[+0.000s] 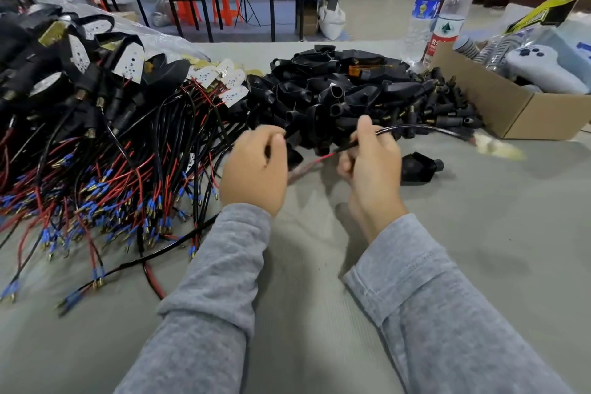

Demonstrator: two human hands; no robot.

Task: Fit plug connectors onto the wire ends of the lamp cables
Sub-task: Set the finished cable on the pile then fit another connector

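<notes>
Risk of a misfit: left hand [254, 169] curled on a black plug connector [294, 155], right hand [372, 163] pinching the lamp cable [412, 128] above the counter [319, 265], red wire end [319, 159] blurred, liable to miss.

On the table [319, 281], the cables [96, 169] lie left, the pile of housings [335, 93] behind the hands, a box [518, 112] right, two bottles [438, 16] probably behind it.

Left hand [254, 171] and right hand [372, 160] curled, gripping.
</notes>
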